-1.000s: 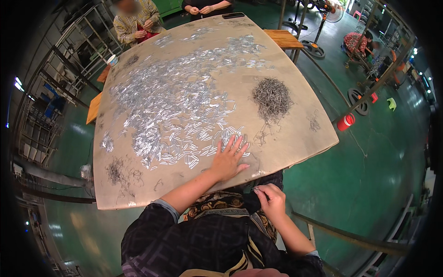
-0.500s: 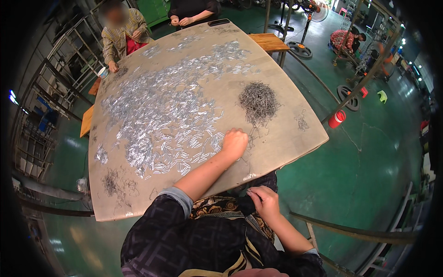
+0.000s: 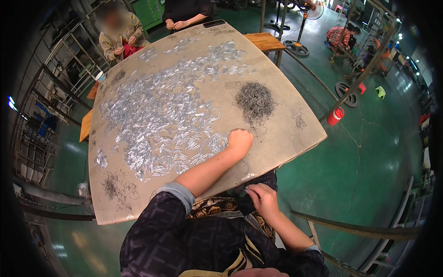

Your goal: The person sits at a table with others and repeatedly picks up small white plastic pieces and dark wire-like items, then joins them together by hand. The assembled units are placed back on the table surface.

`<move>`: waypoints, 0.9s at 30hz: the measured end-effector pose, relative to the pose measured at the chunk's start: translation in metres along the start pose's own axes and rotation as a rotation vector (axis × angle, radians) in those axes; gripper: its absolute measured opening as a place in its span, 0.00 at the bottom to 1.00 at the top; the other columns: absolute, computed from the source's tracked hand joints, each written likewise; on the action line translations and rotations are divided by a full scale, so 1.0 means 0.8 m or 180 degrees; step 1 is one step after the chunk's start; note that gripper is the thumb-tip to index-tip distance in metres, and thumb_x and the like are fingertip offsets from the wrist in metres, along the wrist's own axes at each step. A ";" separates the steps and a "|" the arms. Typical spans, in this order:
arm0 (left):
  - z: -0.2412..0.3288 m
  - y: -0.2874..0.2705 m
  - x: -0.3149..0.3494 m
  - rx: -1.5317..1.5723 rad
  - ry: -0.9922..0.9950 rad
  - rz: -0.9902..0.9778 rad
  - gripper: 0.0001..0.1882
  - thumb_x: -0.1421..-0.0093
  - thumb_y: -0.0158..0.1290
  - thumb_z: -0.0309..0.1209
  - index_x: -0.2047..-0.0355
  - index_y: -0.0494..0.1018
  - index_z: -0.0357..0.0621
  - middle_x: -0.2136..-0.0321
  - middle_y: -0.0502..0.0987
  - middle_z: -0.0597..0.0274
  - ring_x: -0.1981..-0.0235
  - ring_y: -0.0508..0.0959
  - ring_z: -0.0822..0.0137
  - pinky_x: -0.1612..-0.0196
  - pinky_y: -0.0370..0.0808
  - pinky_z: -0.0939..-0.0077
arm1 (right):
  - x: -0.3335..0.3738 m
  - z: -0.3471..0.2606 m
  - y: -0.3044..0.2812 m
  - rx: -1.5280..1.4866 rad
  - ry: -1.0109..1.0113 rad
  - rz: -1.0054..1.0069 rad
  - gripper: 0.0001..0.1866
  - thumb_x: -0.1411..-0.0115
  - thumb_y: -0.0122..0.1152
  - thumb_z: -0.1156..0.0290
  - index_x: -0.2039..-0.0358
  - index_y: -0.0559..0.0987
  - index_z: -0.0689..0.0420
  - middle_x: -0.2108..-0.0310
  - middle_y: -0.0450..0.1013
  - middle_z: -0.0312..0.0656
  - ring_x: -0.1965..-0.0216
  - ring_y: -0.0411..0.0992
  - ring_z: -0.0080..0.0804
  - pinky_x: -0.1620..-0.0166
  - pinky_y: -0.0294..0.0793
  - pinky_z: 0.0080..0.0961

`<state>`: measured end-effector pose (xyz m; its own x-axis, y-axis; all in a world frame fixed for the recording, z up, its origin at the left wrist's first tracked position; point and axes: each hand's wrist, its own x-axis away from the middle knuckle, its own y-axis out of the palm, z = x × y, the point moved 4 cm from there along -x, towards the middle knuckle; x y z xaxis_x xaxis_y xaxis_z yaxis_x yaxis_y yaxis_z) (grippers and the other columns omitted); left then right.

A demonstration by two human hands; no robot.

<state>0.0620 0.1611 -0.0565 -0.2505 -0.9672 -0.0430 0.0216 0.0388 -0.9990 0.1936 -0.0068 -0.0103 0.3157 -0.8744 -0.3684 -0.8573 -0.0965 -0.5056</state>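
Note:
My left hand point(image 3: 240, 142) is closed, knuckles up, above the near right part of the table. Whatever its fingers may hold is hidden beneath it. Just left of it lie small shiny silver metal strips point(image 3: 218, 141), the edge of a wide scatter. Beyond it sits a mound of thin dark wire pieces point(image 3: 255, 102). Off the table's near edge, over my lap, my right hand point(image 3: 265, 199) is closed with thumb and fingers pressed together. Anything in that pinch is too small to make out.
The brown-covered table point(image 3: 287, 138) carries a smaller dark wire heap point(image 3: 110, 185) at near left and a black phone point(image 3: 214, 23) at the far edge. Two people sit across. A wooden bench point(image 3: 264, 42), red container point(image 3: 336, 116) and fan point(image 3: 314, 9) stand beyond.
My left hand has shifted slightly right, away from the silver strips. The person at far left has lifted a hand off the table and brought both hands together. My right hand has barely moved.

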 end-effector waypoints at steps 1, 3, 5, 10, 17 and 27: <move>-0.001 0.001 -0.003 -0.0003 -0.0004 -0.0023 0.07 0.52 0.54 0.27 0.75 0.81 0.43 0.75 0.81 0.50 0.69 0.83 0.56 0.67 0.79 0.66 | -0.001 -0.001 -0.001 0.0006 0.0008 0.0021 0.04 0.48 0.65 0.79 0.71 0.79 0.63 0.77 0.73 0.47 0.75 0.73 0.44 0.70 0.73 0.33; -0.019 0.000 -0.006 0.0246 -0.0161 0.0113 0.06 0.53 0.55 0.28 0.76 0.81 0.42 0.76 0.81 0.51 0.70 0.83 0.56 0.67 0.79 0.67 | -0.002 -0.002 -0.002 0.0019 0.0032 0.0069 0.04 0.48 0.65 0.79 0.71 0.79 0.63 0.77 0.74 0.47 0.75 0.73 0.44 0.70 0.73 0.34; -0.043 -0.002 0.002 0.0899 -0.0359 0.0130 0.05 0.53 0.56 0.28 0.76 0.80 0.41 0.77 0.81 0.53 0.72 0.82 0.58 0.68 0.78 0.69 | 0.000 0.002 -0.004 0.0012 0.0067 0.0123 0.04 0.48 0.65 0.79 0.71 0.79 0.63 0.77 0.74 0.47 0.75 0.73 0.44 0.70 0.73 0.33; -0.066 0.006 0.052 0.4147 -0.0401 -0.0321 0.04 0.48 0.59 0.25 0.73 0.75 0.38 0.77 0.79 0.64 0.76 0.77 0.74 0.71 0.74 0.79 | 0.002 0.009 -0.013 0.0088 0.0279 0.0247 0.03 0.47 0.65 0.78 0.71 0.79 0.63 0.76 0.74 0.48 0.75 0.73 0.44 0.70 0.72 0.32; -0.001 -0.067 0.168 0.5387 0.0011 -0.1008 0.01 0.42 0.54 0.20 0.70 0.74 0.39 0.75 0.77 0.70 0.74 0.73 0.83 0.70 0.69 0.88 | -0.008 0.001 -0.013 0.0133 0.0170 0.0342 0.04 0.48 0.65 0.78 0.72 0.78 0.63 0.77 0.74 0.47 0.74 0.74 0.46 0.69 0.73 0.34; 0.004 -0.059 0.180 0.5160 0.0070 -0.0981 0.01 0.40 0.56 0.22 0.68 0.74 0.39 0.73 0.76 0.73 0.72 0.73 0.84 0.68 0.70 0.88 | -0.014 -0.011 -0.007 0.0339 0.0035 0.0034 0.05 0.49 0.64 0.79 0.71 0.78 0.63 0.75 0.74 0.48 0.72 0.74 0.47 0.68 0.73 0.36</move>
<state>0.0284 0.0195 -0.0154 -0.4492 -0.8842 0.1280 0.8933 -0.4420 0.0815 0.1914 -0.0007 0.0038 0.3017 -0.8804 -0.3659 -0.8124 -0.0366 -0.5819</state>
